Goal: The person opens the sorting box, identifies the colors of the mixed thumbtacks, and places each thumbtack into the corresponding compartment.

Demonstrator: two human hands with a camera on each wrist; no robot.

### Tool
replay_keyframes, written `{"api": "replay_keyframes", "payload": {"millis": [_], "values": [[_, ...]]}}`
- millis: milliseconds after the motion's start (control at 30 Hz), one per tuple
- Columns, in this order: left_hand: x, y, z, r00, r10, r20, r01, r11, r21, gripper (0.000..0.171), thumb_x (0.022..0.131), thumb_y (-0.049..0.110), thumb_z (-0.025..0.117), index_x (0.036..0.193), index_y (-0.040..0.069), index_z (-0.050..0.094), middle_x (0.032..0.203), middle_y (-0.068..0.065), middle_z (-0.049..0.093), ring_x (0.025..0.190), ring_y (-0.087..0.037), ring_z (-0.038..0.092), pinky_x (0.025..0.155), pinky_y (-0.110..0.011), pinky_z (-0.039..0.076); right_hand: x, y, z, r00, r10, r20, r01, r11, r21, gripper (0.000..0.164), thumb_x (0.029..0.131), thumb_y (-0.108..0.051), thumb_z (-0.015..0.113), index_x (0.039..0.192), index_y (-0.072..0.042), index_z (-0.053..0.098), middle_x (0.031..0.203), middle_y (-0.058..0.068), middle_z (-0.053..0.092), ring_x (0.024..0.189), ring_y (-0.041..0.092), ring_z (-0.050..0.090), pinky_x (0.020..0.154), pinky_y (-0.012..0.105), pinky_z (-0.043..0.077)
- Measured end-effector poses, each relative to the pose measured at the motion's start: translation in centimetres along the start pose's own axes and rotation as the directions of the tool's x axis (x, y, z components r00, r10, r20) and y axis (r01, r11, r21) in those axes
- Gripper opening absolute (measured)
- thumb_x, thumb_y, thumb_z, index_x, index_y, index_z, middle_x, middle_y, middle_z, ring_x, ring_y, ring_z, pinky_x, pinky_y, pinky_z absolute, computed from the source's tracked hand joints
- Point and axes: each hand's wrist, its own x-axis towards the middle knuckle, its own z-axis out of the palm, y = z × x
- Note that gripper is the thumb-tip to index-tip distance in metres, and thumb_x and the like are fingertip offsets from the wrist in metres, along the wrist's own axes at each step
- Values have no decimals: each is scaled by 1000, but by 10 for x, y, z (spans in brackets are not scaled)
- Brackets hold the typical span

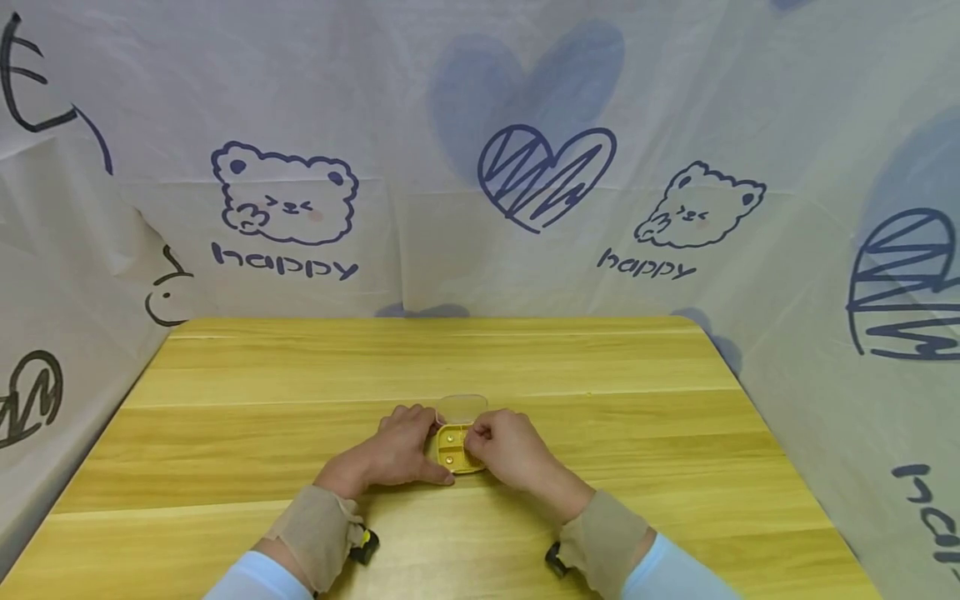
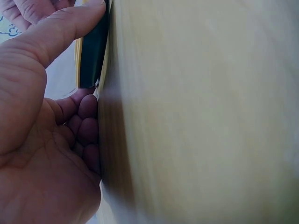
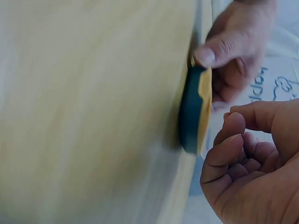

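A small pill box (image 1: 452,450) lies on the table, with yellow compartments inside and a dark green outer shell (image 3: 190,107). Its clear lid (image 1: 462,407) stands open at the far side. One small yellowish piece shows in each of the two left compartments. My left hand (image 1: 401,446) grips the box from the left, thumb along the near edge and fingers toward the far side. Over the right compartments, my right hand (image 1: 510,448) pinches a tiny piece between thumb and index fingertips, mostly hidden; its other fingers are curled in the right wrist view.
The wooden table (image 1: 262,375) reaches back to a white cloth (image 1: 420,250) printed with hearts and bears. More cloth hangs at both sides. Each wrist wears a beige wrap (image 1: 318,533) with a small black device.
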Motion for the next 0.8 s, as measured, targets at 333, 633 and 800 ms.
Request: {"api": "replay_keyframes", "payload": {"millis": [333, 633, 800], "values": [[0, 1, 0, 1000, -3, 0, 3, 1000, -5, 72, 65, 51, 83, 118, 12, 54, 105, 0, 55, 101, -23, 42, 93, -47, 32, -2, 32, -41, 986, 106, -125, -102, 994, 41, 14, 95, -18, 59, 90, -14, 70, 72, 4, 66, 53, 15, 50, 52, 31, 42], [0, 2, -1, 1000, 2, 2, -1, 1000, -9, 71, 65, 50, 83, 118, 11, 54, 103, 0, 54, 99, -23, 42, 91, -46, 32, -1, 81, -94, 955, 202, -215, -211, 977, -23, 22, 99, -22, 51, 103, -6, 67, 74, 12, 66, 52, 19, 52, 50, 32, 42], [0, 2, -1, 1000, 0, 3, 0, 1000, -8, 71, 65, 51, 83, 117, 11, 54, 104, 0, 54, 100, -23, 42, 90, -46, 32, 1, 110, -113, 938, 231, -257, -260, 962, -84, 25, 100, -21, 47, 95, -4, 65, 63, 7, 56, 47, 17, 41, 49, 31, 37]]}}
